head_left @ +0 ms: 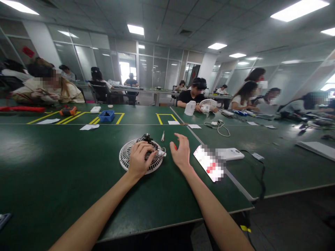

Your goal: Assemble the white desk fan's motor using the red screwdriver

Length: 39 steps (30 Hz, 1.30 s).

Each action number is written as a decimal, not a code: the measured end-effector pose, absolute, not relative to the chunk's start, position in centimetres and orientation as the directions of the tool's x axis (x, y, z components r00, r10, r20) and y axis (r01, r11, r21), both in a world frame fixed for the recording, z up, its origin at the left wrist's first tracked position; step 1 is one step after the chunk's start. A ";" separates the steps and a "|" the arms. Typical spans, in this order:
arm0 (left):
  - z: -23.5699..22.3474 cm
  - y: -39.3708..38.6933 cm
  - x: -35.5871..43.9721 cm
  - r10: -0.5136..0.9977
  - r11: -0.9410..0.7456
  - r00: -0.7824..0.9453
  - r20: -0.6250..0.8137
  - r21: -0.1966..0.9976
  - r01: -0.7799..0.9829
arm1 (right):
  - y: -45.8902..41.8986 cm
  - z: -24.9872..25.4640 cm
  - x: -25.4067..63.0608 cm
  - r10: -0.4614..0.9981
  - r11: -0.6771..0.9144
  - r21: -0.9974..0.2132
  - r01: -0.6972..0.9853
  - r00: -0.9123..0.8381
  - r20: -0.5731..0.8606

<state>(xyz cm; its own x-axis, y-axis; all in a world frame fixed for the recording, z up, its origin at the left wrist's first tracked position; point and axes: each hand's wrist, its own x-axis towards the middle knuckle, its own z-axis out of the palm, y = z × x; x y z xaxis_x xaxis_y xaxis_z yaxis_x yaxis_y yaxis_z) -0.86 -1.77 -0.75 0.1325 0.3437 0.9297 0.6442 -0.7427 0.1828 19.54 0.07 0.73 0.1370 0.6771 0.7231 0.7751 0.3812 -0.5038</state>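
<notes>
My left hand (140,158) is curled over a round white fan grille (125,156) lying on the green table. Its fingers and thumb grip the dark motor assembly (147,138) on top of the grille, which they partly cover. A white plastic part with a wire (161,152) sticks out by the thumb. To the right of the grille, my right hand (181,151) hovers with half-bent fingers around a small red object (175,147). Most of that object is hidden, so I cannot tell its kind. Just beyond, a small pointed whitish piece (163,136) rests on the table.
A lit phone (208,164) and a white device (230,154) lie right of my right arm. Farther off are a blue bin (106,116), an orange-and-black tool (68,111) and a coiled cable (221,127). A person (196,96) across the table handles another fan part.
</notes>
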 end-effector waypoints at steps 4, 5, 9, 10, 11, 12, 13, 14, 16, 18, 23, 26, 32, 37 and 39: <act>-0.6 -2.0 -0.8 0.334 -0.760 0.133 0.933 0.183 0.624 | 0.8 0.4 20.9 0.930 -0.037 -0.431 0.901 0.189 0.316; -0.6 -2.0 -0.9 0.337 -0.763 0.132 0.932 0.188 0.619 | 0.8 0.4 21.1 0.955 -0.075 -0.406 0.911 0.183 0.235; -0.6 -2.0 -1.2 0.339 -0.770 0.149 0.929 0.183 0.611 | 0.8 0.5 21.7 0.976 -0.128 -0.461 0.878 0.194 0.098; -0.6 -1.9 -1.2 0.338 -0.771 0.153 0.929 0.180 0.611 | 0.9 0.5 21.8 0.974 -0.132 -0.504 0.853 0.205 0.092; -0.5 -1.9 -1.3 0.338 -0.771 0.155 0.928 0.179 0.610 | 1.1 0.6 21.9 0.972 -0.127 -0.556 0.821 0.215 0.095; -0.5 -2.0 -1.3 0.340 -0.772 0.154 0.928 0.181 0.610 | 1.3 0.6 21.9 0.969 -0.112 -0.619 0.778 0.223 0.105; -0.4 -2.0 -1.2 0.340 -0.772 0.151 0.928 0.184 0.609 | 1.5 0.7 22.0 0.966 -0.088 -0.694 0.714 0.230 0.115; -0.4 -2.0 -1.2 0.339 -0.772 0.150 0.929 0.183 0.609 | 1.7 0.8 21.9 0.964 -0.061 -0.782 0.620 0.240 0.115; -0.3 -2.1 -1.1 0.334 -0.770 0.153 0.930 0.175 0.613 | 1.9 1.1 21.8 0.969 -0.020 -0.941 0.339 0.239 0.066; -0.2 -2.2 -1.0 0.327 -0.771 0.156 0.932 0.167 0.615 | 1.9 1.5 21.5 0.983 -0.015 -1.000 0.022 0.183 -0.011; -0.3 -2.0 -1.1 0.316 -0.769 0.143 0.938 0.164 0.618 | 1.1 2.4 20.8 0.992 0.002 -0.930 -0.368 0.115 -0.043; -0.3 -1.7 -1.4 0.325 -0.758 0.122 0.938 0.181 0.626 | 0.7 2.7 20.6 0.992 0.036 -0.865 -0.501 0.124 -0.030; -0.5 -1.4 -1.8 0.361 -0.727 0.094 0.928 0.217 0.652 | 0.7 2.3 19.9 0.979 0.122 -0.751 -0.649 0.203 -0.017; -0.4 -1.5 -1.8 0.347 -0.734 0.083 0.934 0.215 0.644 | 1.0 1.4 19.3 0.962 0.166 -0.734 -0.658 0.271 -0.026; -0.3 -1.5 -1.8 0.348 -0.735 0.079 0.934 0.220 0.642 | 1.1 1.2 19.2 0.958 0.172 -0.738 -0.652 0.284 -0.028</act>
<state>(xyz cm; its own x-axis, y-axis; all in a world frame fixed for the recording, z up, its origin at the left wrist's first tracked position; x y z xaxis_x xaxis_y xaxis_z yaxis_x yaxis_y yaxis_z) -1.84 -1.50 -0.31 0.0787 0.3479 0.9342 0.6416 -0.7349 0.2197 19.24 1.08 1.21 0.2840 0.9584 -0.0276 -0.6523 0.1721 -0.7382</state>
